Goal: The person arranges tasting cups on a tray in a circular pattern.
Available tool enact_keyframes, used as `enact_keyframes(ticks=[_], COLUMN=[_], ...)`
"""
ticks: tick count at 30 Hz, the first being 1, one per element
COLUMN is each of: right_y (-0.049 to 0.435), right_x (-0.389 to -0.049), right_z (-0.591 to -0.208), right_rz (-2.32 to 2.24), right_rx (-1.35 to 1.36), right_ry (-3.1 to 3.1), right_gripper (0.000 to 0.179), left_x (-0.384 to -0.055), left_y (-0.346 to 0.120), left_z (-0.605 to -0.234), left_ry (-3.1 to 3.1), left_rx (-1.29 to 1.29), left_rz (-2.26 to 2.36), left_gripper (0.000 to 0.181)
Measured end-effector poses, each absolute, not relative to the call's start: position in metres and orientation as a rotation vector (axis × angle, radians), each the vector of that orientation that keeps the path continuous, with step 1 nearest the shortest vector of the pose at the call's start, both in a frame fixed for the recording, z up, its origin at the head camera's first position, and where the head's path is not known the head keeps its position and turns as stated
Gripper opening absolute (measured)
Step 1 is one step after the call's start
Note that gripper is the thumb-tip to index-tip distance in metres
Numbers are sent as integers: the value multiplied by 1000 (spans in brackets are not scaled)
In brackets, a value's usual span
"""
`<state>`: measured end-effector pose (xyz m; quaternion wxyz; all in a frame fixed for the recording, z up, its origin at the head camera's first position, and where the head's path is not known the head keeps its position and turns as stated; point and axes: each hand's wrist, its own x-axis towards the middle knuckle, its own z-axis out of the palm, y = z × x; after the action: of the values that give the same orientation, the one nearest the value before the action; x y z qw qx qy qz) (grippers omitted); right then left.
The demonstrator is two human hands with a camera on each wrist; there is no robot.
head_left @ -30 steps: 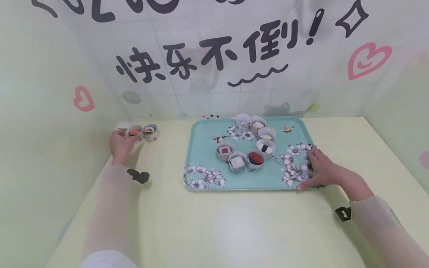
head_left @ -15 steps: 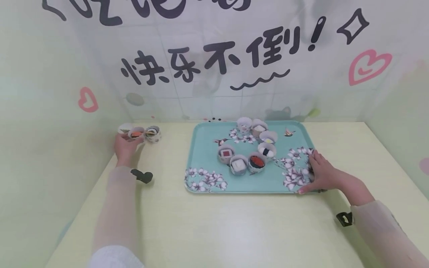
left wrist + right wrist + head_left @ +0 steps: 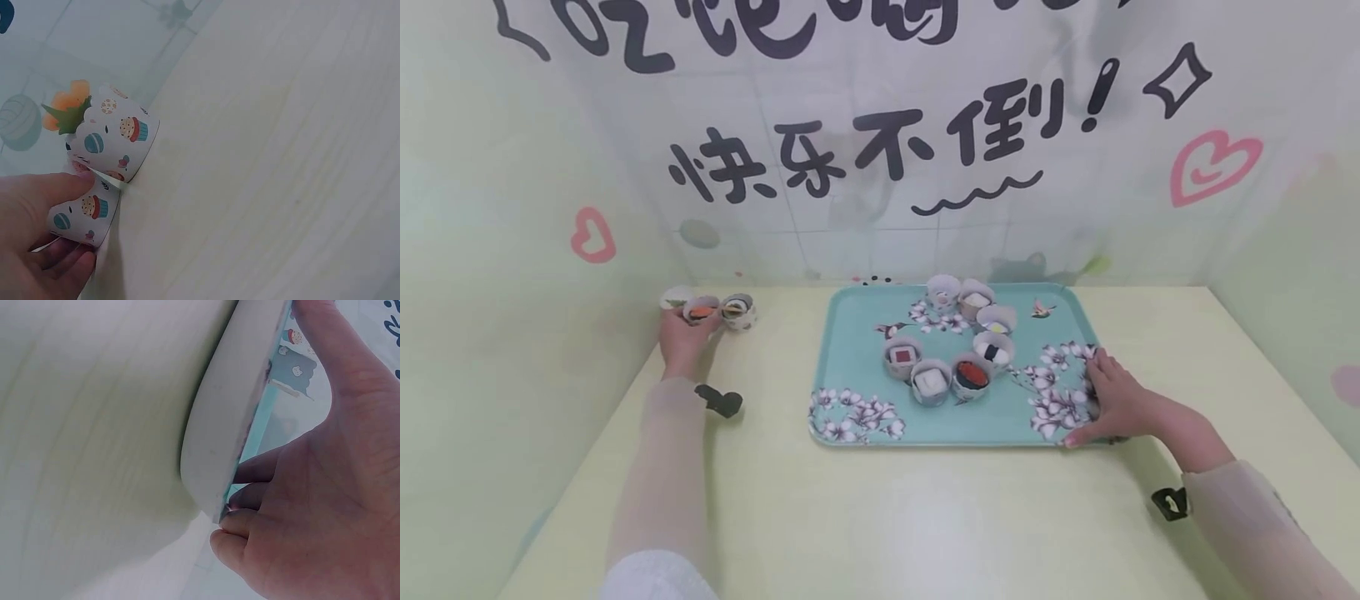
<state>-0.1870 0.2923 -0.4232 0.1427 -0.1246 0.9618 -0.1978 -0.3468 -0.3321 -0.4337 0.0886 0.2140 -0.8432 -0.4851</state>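
My left hand (image 3: 685, 343) is at the far left, its thumb and fingers gripping a printed paper baking cup (image 3: 702, 312) with an orange-topped sushi piece inside. In the left wrist view the thumb lies across the side of that cup (image 3: 94, 209), and a second printed cup (image 3: 115, 134) touches or nearly touches it. In the head view, this second cup (image 3: 738, 312) holds a dark-rimmed roll. My right hand (image 3: 1123, 402) rests spread over the right edge of a turquoise floral tray (image 3: 865, 333); in the right wrist view its fingers (image 3: 250, 495) lie over the rim.
Several paper cups with small sushi pieces form a curve on the tray, including one with a red-topped piece (image 3: 972, 377). Behind the left hand is another cup (image 3: 676, 297) with a pale filling. White walls with black lettering (image 3: 880, 143) enclose the table (image 3: 895, 517).
The head view has tilted slightly, so the whole scene shifts down. The left hand stays at the orange-topped cup; the right hand keeps its place on the tray.
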Motion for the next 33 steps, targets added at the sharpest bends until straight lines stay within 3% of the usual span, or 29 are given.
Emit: enact_keyframes(ticks=[13,33], right_y=[290,288], right_x=[-185,-187], right_z=[-420,-420], right_rz=[-546,-517], right_rx=[-356,-344], right_ry=[2769,2772], right_gripper=[136,136], left_x=[-349,-338], left_y=[-334,-345], left_z=[-435,-410], left_ry=[-2560,-2598], left_rx=[696,563], left_rz=[-1388,-1369], left_gripper=[73,79])
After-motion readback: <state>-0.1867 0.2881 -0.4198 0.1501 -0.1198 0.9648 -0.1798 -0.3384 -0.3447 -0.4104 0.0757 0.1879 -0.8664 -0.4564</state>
